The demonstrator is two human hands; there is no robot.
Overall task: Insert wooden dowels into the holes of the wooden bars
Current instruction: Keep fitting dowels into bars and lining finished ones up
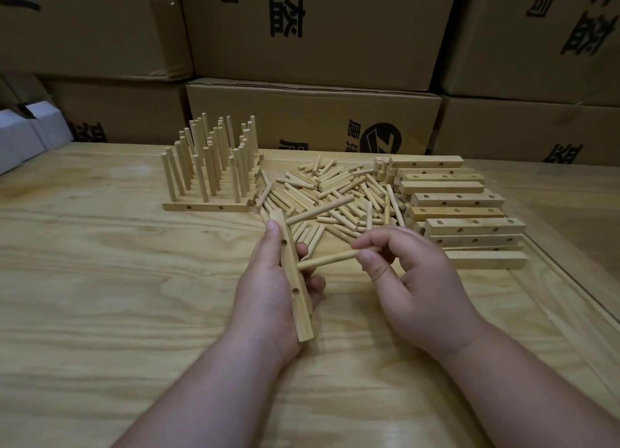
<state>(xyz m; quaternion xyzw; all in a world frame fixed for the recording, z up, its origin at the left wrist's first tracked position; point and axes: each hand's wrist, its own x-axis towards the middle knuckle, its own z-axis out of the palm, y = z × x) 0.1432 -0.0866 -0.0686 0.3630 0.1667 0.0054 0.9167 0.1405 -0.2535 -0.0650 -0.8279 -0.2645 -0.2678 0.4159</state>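
my left hand is wrapped around a wooden bar, held lengthwise away from me over the tabletop, holes facing up and right. one dowel already sticks out of the bar's far end toward the right. my right hand pinches a second dowel between thumb and fingertips, other fingers loosely curled, its left tip touching the bar's right side about mid-length. risk as i judge it: dowel comes in slanted, so it could jam at the hole edge or slip off the face; pinch is light, so a hard push may make it slide back in my fingers. around: loose dowel pile just beyond my hands, stack of empty bars to the right, finished bars with upright dowels far left, cardboard boxes behind. the pile sits close, the seated dowel overhangs it.
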